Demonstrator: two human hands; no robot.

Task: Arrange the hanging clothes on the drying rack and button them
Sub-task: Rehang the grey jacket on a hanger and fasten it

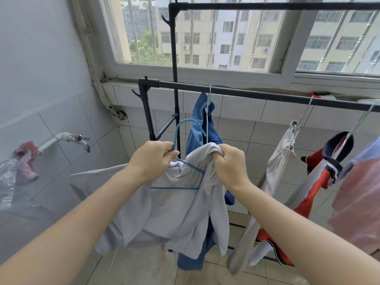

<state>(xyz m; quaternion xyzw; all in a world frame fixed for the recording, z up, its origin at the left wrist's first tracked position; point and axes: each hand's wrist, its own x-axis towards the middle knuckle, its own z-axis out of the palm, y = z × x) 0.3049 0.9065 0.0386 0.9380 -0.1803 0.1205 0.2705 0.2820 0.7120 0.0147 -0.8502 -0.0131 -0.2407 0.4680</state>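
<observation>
No text, label, brand, number or sign was legible anywhere in the head view. The red cap (77,133) on the tap (83,141) was too small for any marking on it to be read.
</observation>
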